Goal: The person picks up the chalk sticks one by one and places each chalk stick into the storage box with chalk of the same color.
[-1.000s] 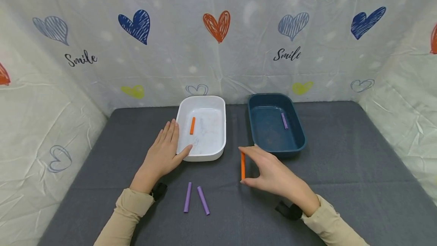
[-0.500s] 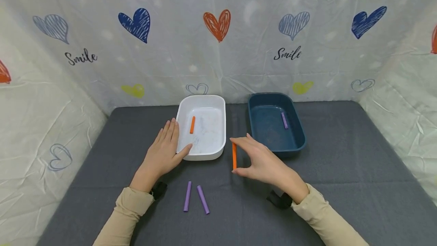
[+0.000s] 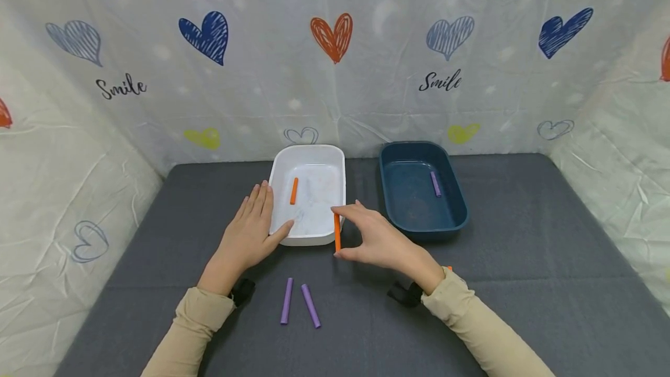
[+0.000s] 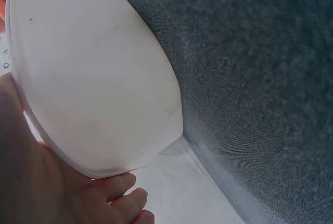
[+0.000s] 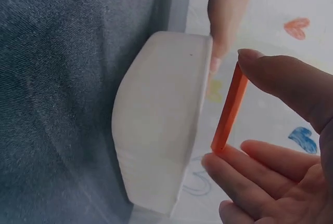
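My right hand pinches a thin, straight-edged orange stick by its two ends, between thumb and fingertips. In the head view this stick overlaps the near right corner of the white tray; the right wrist view shows it standing off from the tray's outer wall. My left hand rests with straight fingers along the tray's left rim, its thumb at the near left corner. Inside the tray lies another orange stick. Two purple sticks lie on the cloth in front.
A dark blue tray stands right of the white one, holding a purple stick. Beside my right sleeve a bit of something orange shows, mostly hidden. Grey cloth covers the table; a printed curtain hangs behind.
My right hand has carried the orange stick leftward and slightly away from me, from in front of the blue tray to the white tray's near right corner. The left hand has stayed put.
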Motion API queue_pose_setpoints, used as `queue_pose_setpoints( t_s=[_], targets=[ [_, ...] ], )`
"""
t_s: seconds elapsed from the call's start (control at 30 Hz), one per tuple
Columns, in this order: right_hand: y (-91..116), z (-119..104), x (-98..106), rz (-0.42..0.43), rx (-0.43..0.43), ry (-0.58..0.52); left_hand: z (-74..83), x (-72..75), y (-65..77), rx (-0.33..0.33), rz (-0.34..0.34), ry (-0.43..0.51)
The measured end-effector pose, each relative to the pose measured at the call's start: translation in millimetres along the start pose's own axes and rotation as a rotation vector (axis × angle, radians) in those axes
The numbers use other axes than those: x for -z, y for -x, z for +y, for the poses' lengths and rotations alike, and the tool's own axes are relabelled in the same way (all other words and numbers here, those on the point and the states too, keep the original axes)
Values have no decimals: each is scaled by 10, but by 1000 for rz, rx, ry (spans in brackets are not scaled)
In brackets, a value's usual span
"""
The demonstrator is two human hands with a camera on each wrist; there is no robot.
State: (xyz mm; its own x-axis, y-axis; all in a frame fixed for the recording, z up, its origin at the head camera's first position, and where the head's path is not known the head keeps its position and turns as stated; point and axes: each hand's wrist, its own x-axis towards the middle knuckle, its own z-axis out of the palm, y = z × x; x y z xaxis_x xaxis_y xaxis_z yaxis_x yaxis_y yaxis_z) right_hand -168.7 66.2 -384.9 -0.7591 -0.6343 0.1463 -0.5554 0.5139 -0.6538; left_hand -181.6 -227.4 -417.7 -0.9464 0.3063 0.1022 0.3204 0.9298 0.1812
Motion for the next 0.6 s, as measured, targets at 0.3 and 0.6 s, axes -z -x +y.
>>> queue_pose_setpoints(
  t_s=[0.3,0.6],
  targets=[
    [-263,44,-43,3,83,-43,-12,-17,-3,2,7,1],
    [-447,138,-97,26,0,-208,-13,-28,-11,-1,14,3]
  ],
)
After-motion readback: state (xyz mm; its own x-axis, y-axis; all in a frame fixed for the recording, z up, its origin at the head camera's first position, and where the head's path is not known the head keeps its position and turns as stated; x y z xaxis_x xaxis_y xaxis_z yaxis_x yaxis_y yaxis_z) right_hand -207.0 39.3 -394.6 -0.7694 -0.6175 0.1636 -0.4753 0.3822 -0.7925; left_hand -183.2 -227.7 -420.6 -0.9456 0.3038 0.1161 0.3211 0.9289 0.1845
